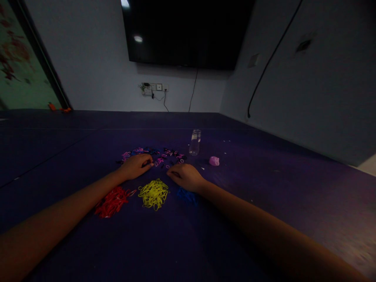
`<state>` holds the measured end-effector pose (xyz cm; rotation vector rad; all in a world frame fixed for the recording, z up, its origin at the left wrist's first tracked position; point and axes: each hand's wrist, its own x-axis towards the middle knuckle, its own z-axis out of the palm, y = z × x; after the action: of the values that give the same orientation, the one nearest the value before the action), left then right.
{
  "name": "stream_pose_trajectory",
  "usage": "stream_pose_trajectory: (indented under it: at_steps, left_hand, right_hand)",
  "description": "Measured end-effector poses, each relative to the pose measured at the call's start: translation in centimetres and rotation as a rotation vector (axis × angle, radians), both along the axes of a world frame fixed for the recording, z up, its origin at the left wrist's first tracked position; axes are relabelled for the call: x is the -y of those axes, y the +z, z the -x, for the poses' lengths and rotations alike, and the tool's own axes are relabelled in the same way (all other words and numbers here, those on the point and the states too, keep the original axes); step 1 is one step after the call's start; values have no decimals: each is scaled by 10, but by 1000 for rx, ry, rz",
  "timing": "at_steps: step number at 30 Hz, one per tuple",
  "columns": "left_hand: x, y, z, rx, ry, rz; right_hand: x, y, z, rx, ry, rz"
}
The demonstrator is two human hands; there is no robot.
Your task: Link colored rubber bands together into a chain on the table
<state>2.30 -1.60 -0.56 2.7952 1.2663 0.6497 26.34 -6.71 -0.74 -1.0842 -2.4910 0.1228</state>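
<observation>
My left hand (136, 166) rests at the near edge of a loose pile of mixed pink, purple and dark rubber bands (160, 160). Its thumb and fingers curl together; what lies between the tips, if anything, is too small to make out. My right hand (185, 176) is closed too, knuckles up, its fingertips just short of the same pile and their contents hidden. Below my left wrist lies a heap of red rubber bands (113, 202). A yellow rubber band heap (154, 194) sits between the two arms, and blue rubber bands (187, 195) are partly covered by my right hand.
A clear bottle (195, 143) stands upright behind the pile. To its right sits a crumpled pink lump (214, 161), with small white scraps around. The dark purple surface (164, 246) reaches back to a wall with sockets (158, 87) and a television (188, 31).
</observation>
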Motion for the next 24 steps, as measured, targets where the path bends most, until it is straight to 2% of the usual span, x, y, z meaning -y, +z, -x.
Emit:
stream_pose_trajectory:
  at_steps: [24]
  left_hand:
    - [-1, 0, 1, -22, 0, 4]
  right_hand:
    - [-2, -3, 0, 5, 10, -15]
